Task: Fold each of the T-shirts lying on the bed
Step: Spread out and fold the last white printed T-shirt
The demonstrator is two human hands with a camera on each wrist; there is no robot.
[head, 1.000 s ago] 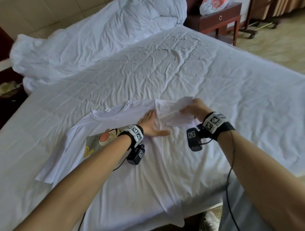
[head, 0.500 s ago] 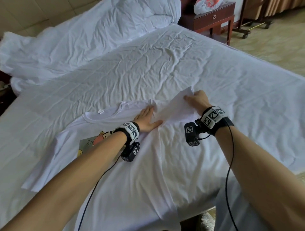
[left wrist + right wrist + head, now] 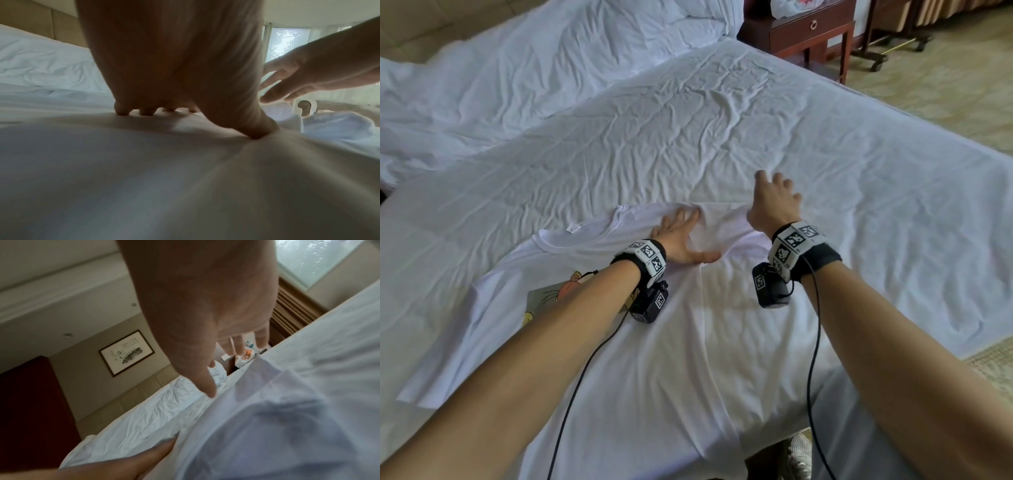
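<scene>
A white T-shirt [image 3: 640,370] with a cartoon print [image 3: 551,294] lies face up at the near edge of the bed [image 3: 722,137]. Its right side and sleeve are folded in over the chest. My left hand [image 3: 681,236] lies flat on the shirt near the collar, fingers spread and pressing the fold; the left wrist view shows its fingertips [image 3: 144,112] on the cloth [image 3: 164,178]. My right hand [image 3: 774,198] hovers above the folded sleeve with fingers spread and holds nothing. In the right wrist view the right hand [image 3: 216,361] hangs over the shirt [image 3: 287,418].
A crumpled white duvet [image 3: 551,68] and pillows lie at the bed's far left. A dark wooden nightstand [image 3: 811,31] with a plastic bag stands at the far right corner. The carpeted floor [image 3: 945,85] runs along the bed's right edge.
My right hand laid the sleeve down on the shirt, let go of it and rose with fingers spread. My left hand stayed pressed near the collar.
</scene>
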